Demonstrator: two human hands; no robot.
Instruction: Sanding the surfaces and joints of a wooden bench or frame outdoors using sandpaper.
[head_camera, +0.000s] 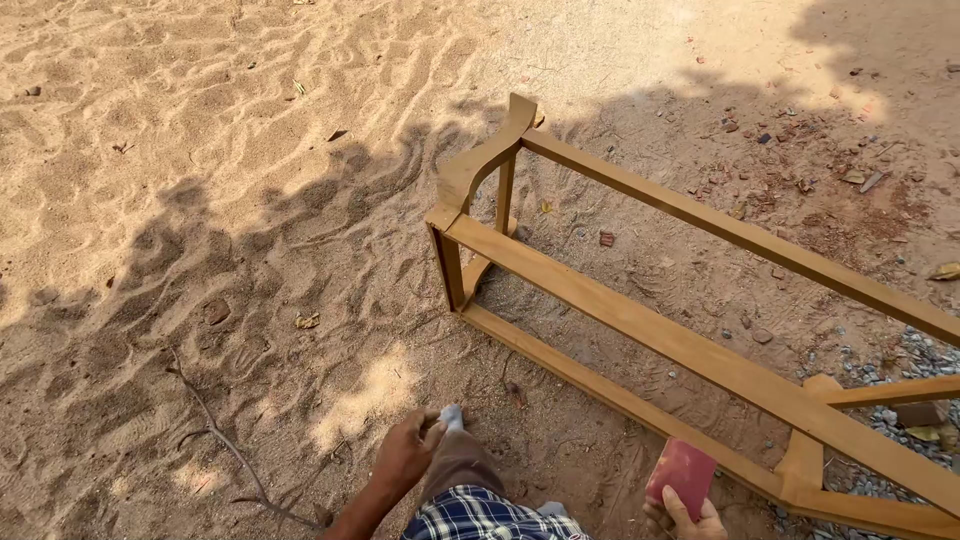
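A long wooden furniture frame (640, 320) lies on its side on sandy ground, running from the centre to the lower right. My right hand (688, 518) is at the bottom edge, holding a red rectangular block (682, 472) close to the frame's near rail. My left hand (405, 452) rests by my knee (462, 465) and pinches a small pale grey piece (452, 415); what that piece is, I cannot tell. My plaid clothing (490, 515) shows at the bottom.
Rippled sand (200, 150) with footprints spreads to the left. A thin dry twig (230, 450) lies at lower left. Small stones and debris (820, 170) are scattered at upper right, gravel (910, 360) at right.
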